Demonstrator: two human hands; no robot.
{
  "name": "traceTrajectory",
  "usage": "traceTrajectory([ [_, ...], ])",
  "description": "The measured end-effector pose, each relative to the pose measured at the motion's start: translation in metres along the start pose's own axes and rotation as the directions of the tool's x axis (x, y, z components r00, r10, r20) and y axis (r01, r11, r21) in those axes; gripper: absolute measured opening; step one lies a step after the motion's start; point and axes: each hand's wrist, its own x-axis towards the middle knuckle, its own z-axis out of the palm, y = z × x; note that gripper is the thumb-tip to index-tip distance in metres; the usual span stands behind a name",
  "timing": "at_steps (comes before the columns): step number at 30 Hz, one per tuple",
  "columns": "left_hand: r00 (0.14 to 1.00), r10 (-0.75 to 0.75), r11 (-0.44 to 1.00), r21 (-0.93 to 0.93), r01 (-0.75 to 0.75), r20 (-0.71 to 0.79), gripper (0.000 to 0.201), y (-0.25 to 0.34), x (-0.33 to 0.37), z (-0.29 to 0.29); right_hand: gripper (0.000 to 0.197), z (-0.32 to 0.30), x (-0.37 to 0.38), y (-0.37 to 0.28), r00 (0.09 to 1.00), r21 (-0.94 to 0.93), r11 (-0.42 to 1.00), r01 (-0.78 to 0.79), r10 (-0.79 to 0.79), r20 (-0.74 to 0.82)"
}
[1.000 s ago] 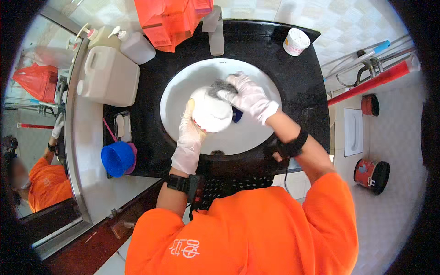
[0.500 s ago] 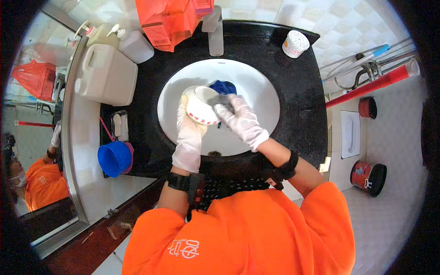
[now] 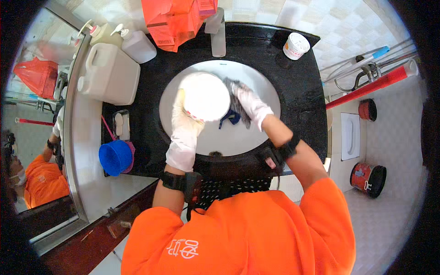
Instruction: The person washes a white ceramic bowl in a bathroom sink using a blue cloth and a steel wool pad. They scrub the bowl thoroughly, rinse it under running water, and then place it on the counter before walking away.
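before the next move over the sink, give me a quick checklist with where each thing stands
1. Left hand grips the white round container: ok.
2. Container is over the white sink basin, not the black counter: ok.
3. Right hand has the dark cloth against the container: ok.
4. Gloves on both hands: ok.
5. Container clean: cannot tell.
6. Faucet running: cannot tell.

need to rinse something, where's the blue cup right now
In the head view, the blue cup sits on the black counter left of the white sink, below the white jug.
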Motion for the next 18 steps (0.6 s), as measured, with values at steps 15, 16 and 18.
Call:
traceTrajectory([
  [15,0.905,-0.234,0.241,0.923,-0.300,0.356,0.038,-0.004,-0.010,-0.007,0.059,-0.013,0.018,-0.045,0.980,-0.030,0.995,0.093,-0.086,0.179],
  [16,0.868,-0.227,0.089,0.897,-0.433,0.442,0.043,-0.005,-0.015,0.000,0.059,-0.022,0.028,-0.025,0.981,-0.185,0.980,0.075,-0.039,0.191],
  [18,0.768,-0.251,-0.365,0.677,-0.639,0.589,0.043,-0.002,-0.009,-0.007,0.058,-0.034,0.032,-0.019,0.979,-0.427,0.897,0.117,-0.032,0.201],
])
